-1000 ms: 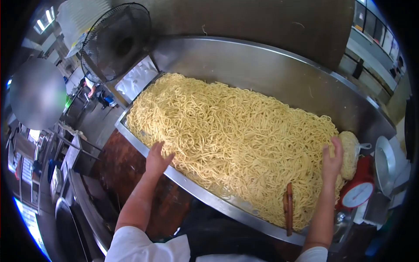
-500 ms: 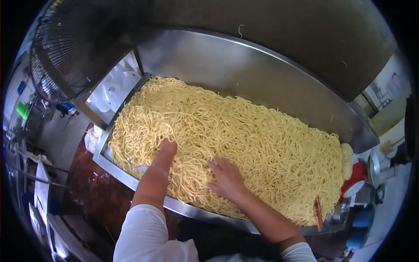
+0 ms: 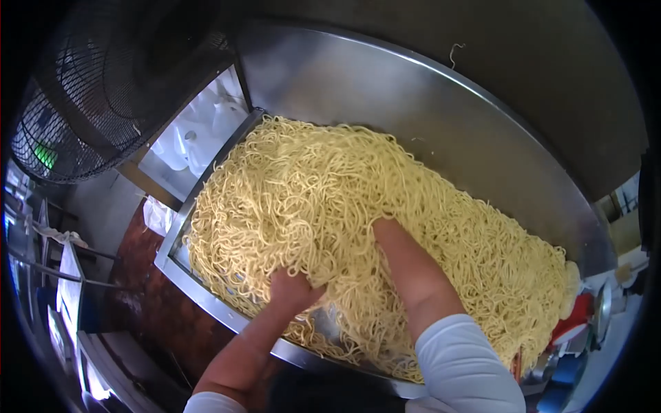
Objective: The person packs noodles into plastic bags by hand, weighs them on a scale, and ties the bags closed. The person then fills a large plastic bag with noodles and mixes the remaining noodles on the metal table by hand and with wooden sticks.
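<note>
A thick bed of yellow noodles (image 3: 482,275) fills a long metal tray (image 3: 213,301). My left hand (image 3: 292,292) is pushed into them near the tray's front side, its thumb out to the right and its other fingers hidden under a raised clump. Farther right, my right hand (image 3: 387,230) is sunk in the mound; only the wrist end shows, so its fingers cannot be seen. Between my arms the noodles hang in loose strands, and a patch of bare metal shows below them.
A large fan (image 3: 69,117) stands at the upper left. Behind it are translucent plastic jugs (image 3: 200,141) and a white bag (image 3: 158,215). A tall metal panel (image 3: 441,117) rises along the far side. Red and white containers (image 3: 573,320) sit past the right end.
My right hand has gone from lying on the noodles to deep inside them, farther back. My left hand has come nearer the front edge. The noodles between have lifted, baring some metal.
</note>
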Demonstrator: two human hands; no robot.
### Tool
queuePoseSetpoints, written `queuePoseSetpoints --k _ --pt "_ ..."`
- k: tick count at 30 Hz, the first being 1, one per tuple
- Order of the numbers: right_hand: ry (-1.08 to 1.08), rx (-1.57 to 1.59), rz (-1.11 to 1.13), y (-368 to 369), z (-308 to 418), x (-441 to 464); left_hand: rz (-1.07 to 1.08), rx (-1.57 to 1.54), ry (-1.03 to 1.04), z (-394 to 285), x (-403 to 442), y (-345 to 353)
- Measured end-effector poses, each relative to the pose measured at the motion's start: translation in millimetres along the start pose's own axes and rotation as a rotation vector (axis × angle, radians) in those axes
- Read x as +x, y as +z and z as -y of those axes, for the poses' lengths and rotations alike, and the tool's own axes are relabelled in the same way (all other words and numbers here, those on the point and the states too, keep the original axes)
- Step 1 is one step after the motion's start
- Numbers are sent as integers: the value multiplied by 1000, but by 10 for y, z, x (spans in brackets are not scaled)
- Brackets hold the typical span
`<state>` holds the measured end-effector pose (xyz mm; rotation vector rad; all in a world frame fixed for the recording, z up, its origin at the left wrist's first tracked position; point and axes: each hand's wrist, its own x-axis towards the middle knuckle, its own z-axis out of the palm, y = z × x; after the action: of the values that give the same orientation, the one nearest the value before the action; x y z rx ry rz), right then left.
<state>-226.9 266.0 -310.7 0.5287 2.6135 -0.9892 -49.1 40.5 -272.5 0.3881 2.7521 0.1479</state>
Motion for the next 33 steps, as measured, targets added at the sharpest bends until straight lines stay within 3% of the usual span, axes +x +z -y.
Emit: queuePoseSetpoints --k 1,2,4,6,8,9,11,12,14,16,18,20,22,24,26,28,29,31,33 --pt "-18 6 -10 -3 12 58 -274 -111 20 -61 -94 13" --pt "-29 2 -17 2 -24 41 -273 -92 28 -113 -104 -15" --pt "-50 -14 -17 16 -146 -93 57 51 -11 -237 -100 -104" --pt "-68 -38 -8 47 -279 -324 69 43 -6 -232 -5 -122" --pt "-80 -69 11 98 -430 -646 427 214 50 -165 180 -208" --pt "-92 -89 18 98 -529 -827 419 217 55 -89 249 -94" --pt "-118 -137 42 81 -665 -1191 98 147 -116 131 487 249" --pt "-138 -165 53 40 -720 -1369 92 143 -113 233 623 378" --pt "-164 -181 50 -357 -521 -1744 -169 49 -6 357 846 493" --pt "-305 359 111 -1128 -29 -2292 -172 -139 -79 142 620 74" --pt "-400 433 3 -1224 -56 -2238 -178 -328 -154 19 422 -158" --pt "-497 511 -117 -1301 -122 -2185 134 51 7 -42 307 -371" --pt "-412 43 30 -1342 -273 -2202 169 60 101 -14 151 -521" --pt "-419 7 84 -1313 -670 -2356 337 -64 -9 180 196 -575" --pt "-429 -41 139 -1397 -1019 -2578 360 -127 23 333 171 -751" --pt "-259 359 254 -1582 -1266 -2844 370 -197 78 382 23 -962" --pt "-242 359 232 -1618 -1410 -2964 356 -198 119 364 -67 -1074" --pt "-6 730 176 -1679 -1725 -3255 268 -216 138 425 -194 -1087" --pt "-17 645 112 -1638 -2030 -3414 303 -147 185 377 -249 -1153"
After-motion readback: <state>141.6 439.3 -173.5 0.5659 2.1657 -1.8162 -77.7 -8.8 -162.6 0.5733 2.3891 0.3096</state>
